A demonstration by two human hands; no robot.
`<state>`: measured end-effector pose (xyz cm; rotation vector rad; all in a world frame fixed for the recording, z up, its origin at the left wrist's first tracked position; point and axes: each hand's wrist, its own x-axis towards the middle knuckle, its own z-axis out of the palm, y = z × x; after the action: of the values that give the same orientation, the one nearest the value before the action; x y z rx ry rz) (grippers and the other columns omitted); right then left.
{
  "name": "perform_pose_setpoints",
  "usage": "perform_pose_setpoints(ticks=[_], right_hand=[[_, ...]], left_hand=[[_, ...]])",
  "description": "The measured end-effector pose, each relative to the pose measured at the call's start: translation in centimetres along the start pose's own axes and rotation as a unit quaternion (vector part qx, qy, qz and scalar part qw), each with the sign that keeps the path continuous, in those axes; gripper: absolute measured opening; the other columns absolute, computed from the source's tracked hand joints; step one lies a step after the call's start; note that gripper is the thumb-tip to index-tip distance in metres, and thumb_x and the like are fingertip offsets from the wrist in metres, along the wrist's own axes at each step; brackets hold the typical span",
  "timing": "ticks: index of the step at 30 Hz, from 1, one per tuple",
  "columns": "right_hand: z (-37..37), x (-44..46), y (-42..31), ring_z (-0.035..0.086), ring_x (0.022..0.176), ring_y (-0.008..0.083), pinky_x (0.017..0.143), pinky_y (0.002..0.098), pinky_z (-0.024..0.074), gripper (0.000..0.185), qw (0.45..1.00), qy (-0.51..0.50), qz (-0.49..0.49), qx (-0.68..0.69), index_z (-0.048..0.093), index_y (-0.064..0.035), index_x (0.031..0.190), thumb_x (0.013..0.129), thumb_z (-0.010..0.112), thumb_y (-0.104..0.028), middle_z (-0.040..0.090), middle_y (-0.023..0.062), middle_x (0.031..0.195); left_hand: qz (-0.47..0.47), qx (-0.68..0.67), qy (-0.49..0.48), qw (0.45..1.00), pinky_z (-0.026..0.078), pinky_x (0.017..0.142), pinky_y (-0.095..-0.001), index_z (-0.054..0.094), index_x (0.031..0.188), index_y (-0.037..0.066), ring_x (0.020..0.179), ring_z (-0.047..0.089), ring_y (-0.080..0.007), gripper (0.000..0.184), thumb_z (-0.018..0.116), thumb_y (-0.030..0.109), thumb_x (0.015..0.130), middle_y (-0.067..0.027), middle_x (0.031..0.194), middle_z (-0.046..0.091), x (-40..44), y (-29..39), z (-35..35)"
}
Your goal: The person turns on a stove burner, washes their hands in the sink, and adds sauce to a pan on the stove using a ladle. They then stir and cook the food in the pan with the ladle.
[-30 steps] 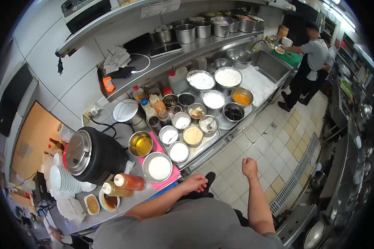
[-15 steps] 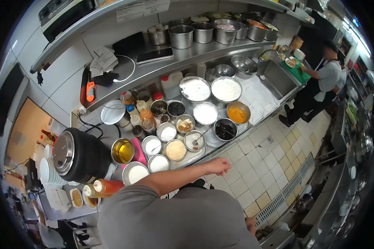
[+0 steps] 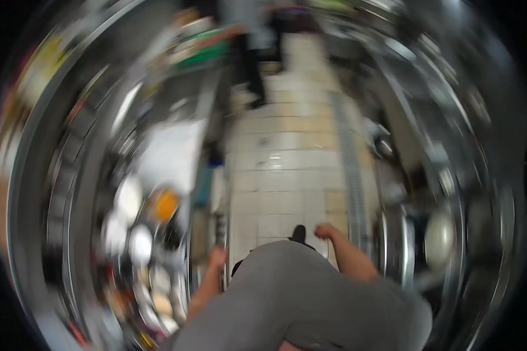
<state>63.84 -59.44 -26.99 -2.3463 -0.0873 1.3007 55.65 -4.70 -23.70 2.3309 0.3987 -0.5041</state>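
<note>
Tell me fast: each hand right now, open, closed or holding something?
Left hand: too blurred to tell open or closed; nothing visible in it.
Right hand: fingers look curled, but blur hides how far; no held object visible.

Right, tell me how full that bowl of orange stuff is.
Not empty: orange contents show inside the bowl. How full, cannot tell: blur hides the level.

One left hand [image 3: 218, 256] and one right hand [image 3: 324, 230]; one near shoe [image 3: 299, 233]; one floor grate [image 3: 349, 164]; one green board [image 3: 204, 54]; one white sheet [image 3: 170, 153]. One portion of orange food [image 3: 167, 205]; three large portions of white food [image 3: 129, 197]; smaller portions [image 3: 162, 304], too blurred to count.
</note>
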Motion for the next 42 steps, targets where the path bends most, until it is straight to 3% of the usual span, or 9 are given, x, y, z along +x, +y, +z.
perform_pose_setpoints(ticks=[4,8,18,19,21,31,40,41,42], right_hand=[[-12.0,-1.9,2.4,0.064,0.052,0.0291,0.05,0.0423,0.0501,0.03,0.983,0.177,-0.04,0.018,0.065,-0.0001,0.06,0.078,0.051,-0.018,0.062,0.0176,0.056],[-19.8,-3.7,6.0,0.066,0.063,0.0306,0.061,0.0415,0.0519,0.044,0.874,0.426,-0.101,0.209,0.068,0.0023,0.081,0.094,0.048,-0.035,0.066,0.0181,0.069],[-31.8,-7.9,13.6,0.067,0.07,0.0244,0.065,0.0409,0.0528,0.014,0.824,0.419,0.014,0.38,0.068,-0.0026,0.086,0.083,0.056,-0.009,0.069,0.0149,0.077],[-32.4,-7.7,15.5,0.067,0.072,0.0259,0.068,0.0409,0.0524,0.015,0.821,0.465,0.044,0.328,0.068,-0.0035,0.087,0.081,0.054,-0.005,0.07,0.0151,0.08],[-33.7,-6.9,20.7,0.066,0.085,0.0292,0.075,0.0422,0.0505,0.016,0.806,0.468,0.091,0.351,0.07,-0.0063,0.085,0.077,0.057,-0.008,0.07,0.0156,0.084],[-38.2,-18.4,29.9,0.061,0.062,0.015,0.052,0.03,0.0496,0.034,0.446,0.576,0.105,0.677,0.059,-0.0033,0.104,0.1,0.052,-0.036,0.063,0.0065,0.083],[-35.5,-11.7,40.9,0.065,0.067,0.0177,0.056,0.031,0.0535,0.025,0.551,0.561,0.128,0.604,0.062,-0.0039,0.108,0.092,0.06,-0.023,0.064,0.0065,0.08],[-36.8,-12.2,40.2,0.066,0.074,0.0217,0.066,0.0351,0.0538,0.028,0.639,0.524,0.181,0.533,0.065,-0.0051,0.109,0.085,0.061,-0.019,0.067,0.0095,0.086],[-37.4,-12.7,38.8,0.068,0.081,0.0257,0.076,0.0393,0.0542,0.032,0.703,0.48,0.235,0.469,0.067,-0.0063,0.109,0.079,0.062,-0.016,0.07,0.0125,0.092]], left_hand=[[-0.161,-0.097,-0.172,0.967,0.05,0.068,-0.0433,0.066,0.096,0.008,0.073,0.061,-0.0296,0.027,0.059,0.033,0.089,-0.0135,0.08,0.062,1.1,4.0,0.6],[-0.171,-0.073,-0.22,0.958,0.048,0.066,-0.0414,0.065,0.097,0.008,0.072,0.059,-0.0267,0.027,0.058,0.034,0.091,-0.011,0.079,0.061,5.6,13.5,2.5],[-0.012,-0.159,-0.389,0.907,0.044,0.059,-0.0365,0.062,0.1,0.01,0.068,0.055,-0.0194,0.026,0.058,0.036,0.095,-0.0048,0.077,0.056,36.5,42.5,4.3],[-0.135,-0.118,-0.259,0.949,0.045,0.097,-0.0469,0.043,0.141,0.009,0.116,0.053,-0.0322,0.046,0.038,0.036,0.105,-0.0158,0.14,0.046,41.3,48.4,6.2],[-0.087,-0.148,-0.169,0.97,0.044,0.054,-0.0341,0.049,0.12,0.007,0.068,0.057,-0.0201,0.033,0.055,0.029,0.095,-0.007,0.089,0.058,45.1,59.6,11.2],[0.429,-0.17,-0.413,0.785,0.044,0.055,-0.024,0.062,0.09,0.005,0.066,0.058,-0.0106,0.016,0.058,0.019,0.096,-0.0028,0.082,0.064,37.9,115.4,31.2],[0.74,-0.145,-0.23,0.615,0.046,0.062,-0.0279,0.066,0.088,0.0,0.067,0.056,-0.0106,0.026,0.059,0.023,0.096,-0.0033,0.074,0.064,22.2,149.6,30.3],[0.795,-0.201,-0.252,0.513,0.049,0.069,-0.028,0.067,0.094,0.001,0.073,0.059,-0.0123,0.023,0.057,0.021,0.096,-0.0056,0.08,0.067,22.6,154.3,30.4],[0.801,-0.142,-0.16,0.56,0.051,0.076,-0.0314,0.068,0.101,0.003,0.081,0.064,-0.017,0.02,0.055,0.018,0.096,-0.0088,0.09,0.07,18.9,156.8,27.7]])
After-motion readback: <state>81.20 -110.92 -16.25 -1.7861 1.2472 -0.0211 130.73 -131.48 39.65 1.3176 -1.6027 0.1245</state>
